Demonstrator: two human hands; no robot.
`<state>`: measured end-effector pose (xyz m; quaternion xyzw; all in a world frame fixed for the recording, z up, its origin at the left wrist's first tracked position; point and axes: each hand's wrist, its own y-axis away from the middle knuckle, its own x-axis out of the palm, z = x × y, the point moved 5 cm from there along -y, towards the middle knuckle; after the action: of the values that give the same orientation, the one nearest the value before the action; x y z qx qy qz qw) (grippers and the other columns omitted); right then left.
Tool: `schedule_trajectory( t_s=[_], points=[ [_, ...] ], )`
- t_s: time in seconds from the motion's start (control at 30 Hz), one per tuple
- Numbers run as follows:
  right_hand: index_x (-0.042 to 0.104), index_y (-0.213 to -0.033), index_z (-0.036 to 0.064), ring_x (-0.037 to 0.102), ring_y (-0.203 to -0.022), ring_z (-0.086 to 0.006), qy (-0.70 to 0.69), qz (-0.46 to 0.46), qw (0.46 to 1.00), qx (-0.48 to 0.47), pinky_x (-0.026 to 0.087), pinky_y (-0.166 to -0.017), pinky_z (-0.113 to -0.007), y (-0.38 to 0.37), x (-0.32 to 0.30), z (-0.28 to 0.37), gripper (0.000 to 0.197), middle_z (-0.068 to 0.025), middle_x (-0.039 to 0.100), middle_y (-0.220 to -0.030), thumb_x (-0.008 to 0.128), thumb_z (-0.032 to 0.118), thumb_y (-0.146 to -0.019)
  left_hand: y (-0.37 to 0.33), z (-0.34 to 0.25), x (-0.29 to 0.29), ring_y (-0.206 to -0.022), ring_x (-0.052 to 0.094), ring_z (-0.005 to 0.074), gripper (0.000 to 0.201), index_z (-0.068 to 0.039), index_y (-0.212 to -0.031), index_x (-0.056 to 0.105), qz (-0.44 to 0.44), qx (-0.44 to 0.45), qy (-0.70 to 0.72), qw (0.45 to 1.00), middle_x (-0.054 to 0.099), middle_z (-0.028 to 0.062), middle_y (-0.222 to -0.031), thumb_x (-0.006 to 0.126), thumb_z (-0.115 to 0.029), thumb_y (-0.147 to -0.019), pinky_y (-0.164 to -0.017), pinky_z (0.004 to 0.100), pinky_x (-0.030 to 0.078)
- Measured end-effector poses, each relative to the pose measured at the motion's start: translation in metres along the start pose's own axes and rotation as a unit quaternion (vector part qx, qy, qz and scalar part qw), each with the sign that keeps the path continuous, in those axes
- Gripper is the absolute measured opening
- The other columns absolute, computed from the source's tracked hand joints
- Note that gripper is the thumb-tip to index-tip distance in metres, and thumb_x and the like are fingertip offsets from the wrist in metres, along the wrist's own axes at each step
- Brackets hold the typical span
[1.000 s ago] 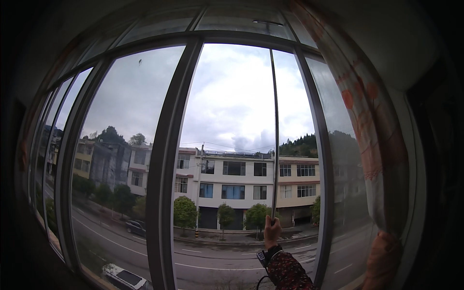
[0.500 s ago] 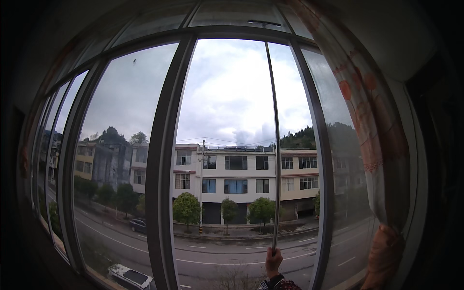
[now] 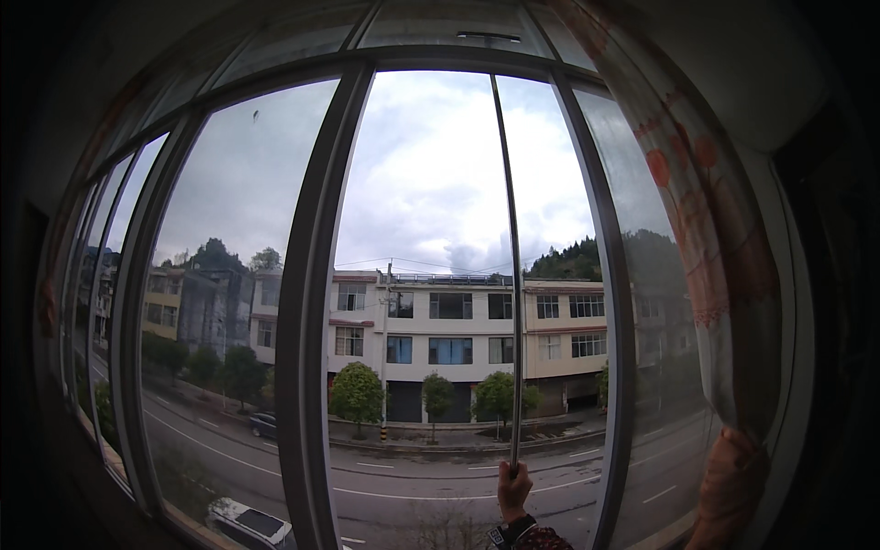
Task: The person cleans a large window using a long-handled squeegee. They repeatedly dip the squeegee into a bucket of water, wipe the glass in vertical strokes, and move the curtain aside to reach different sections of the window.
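Observation:
My right hand [image 3: 513, 490], in a dark patterned sleeve, is closed round the lower part of a long thin metal pole [image 3: 511, 275]. The pole rises nearly upright through the bright middle window opening, leaning a little left at its top. The window's crossbar [image 3: 440, 60] covers a short stretch of it. Above that bar, a dark, flat, T-shaped head like a squeegee [image 3: 489, 38] shows at the upper glass pane [image 3: 422, 26]. Whether its blade touches the glass, I cannot tell. My left hand is out of view.
Dark window frame posts [image 3: 316, 302] stand on both sides of the pole. A patterned curtain [image 3: 701, 229] hangs at the right, gathered low down. Outside are a road [image 3: 412, 481], trees [image 3: 356, 392], a white building [image 3: 449, 321] and a parked white vehicle [image 3: 249, 522].
My right hand has shifted slightly left and up with the pole. The T-shaped head has slid a little left and up at the upper pane.

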<state>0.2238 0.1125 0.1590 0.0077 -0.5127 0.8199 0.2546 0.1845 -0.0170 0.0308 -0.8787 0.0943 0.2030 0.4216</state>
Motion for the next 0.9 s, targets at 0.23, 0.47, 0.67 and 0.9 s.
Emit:
schedule_trajectory(
  t_s=[0.23, 0.47, 0.67, 0.9],
  points=[
    [0.059, -0.090, 0.0069, 0.064, -0.070, -0.0280, 0.048, 0.084, 0.988, 0.124, 0.050, -0.064, -0.037, 0.183, -0.044, -0.058, 0.022, -0.0134, 0.063, -0.074, 0.065, 0.027, -0.084, 0.011, 0.054, -0.052, -0.101, 0.053, 0.0140, 0.036, -0.001, -0.116, 0.049, -0.096, -0.137, 0.159, 0.973, 0.056, 0.0114, -0.110, 0.060, -0.024, -0.090, -0.080, 0.0263, 0.046],
    [0.059, -0.099, 0.0077, 0.064, -0.080, -0.0364, 0.019, 0.077, 0.997, -0.004, 0.051, -0.068, -0.042, 0.044, 0.014, 0.075, 0.021, -0.0179, 0.064, -0.081, 0.060, 0.025, -0.088, -0.114, -0.006, -0.158, -0.120, 0.045, 0.0219, 0.058, -0.004, -0.143, 0.022, -0.155, -0.034, 0.054, 0.986, 0.042, 0.0162, -0.136, 0.050, -0.019, -0.095, -0.096, 0.0313, 0.039],
    [0.053, -0.087, 0.0013, 0.053, -0.055, -0.0259, -0.109, 0.062, 0.988, -0.088, 0.040, -0.052, -0.039, -0.171, 0.091, 0.187, 0.027, -0.0137, 0.054, -0.063, 0.051, 0.027, -0.094, -0.157, -0.067, -0.234, -0.126, 0.041, 0.0289, 0.055, -0.005, -0.141, 0.030, -0.239, 0.035, 0.112, 0.964, 0.038, 0.0205, -0.138, 0.052, -0.025, -0.095, -0.102, 0.0359, 0.034],
    [0.056, -0.087, 0.0020, 0.053, -0.055, -0.0160, -0.099, 0.046, 0.993, -0.049, 0.043, -0.053, -0.033, -0.081, 0.087, 0.122, 0.024, -0.0090, 0.055, -0.062, 0.058, 0.026, -0.090, -0.149, -0.062, -0.250, -0.127, 0.041, 0.0268, 0.053, -0.001, -0.139, 0.031, -0.289, 0.033, 0.072, 0.954, 0.040, 0.0215, -0.136, 0.050, -0.025, -0.095, -0.103, 0.0342, 0.033]
  ],
)
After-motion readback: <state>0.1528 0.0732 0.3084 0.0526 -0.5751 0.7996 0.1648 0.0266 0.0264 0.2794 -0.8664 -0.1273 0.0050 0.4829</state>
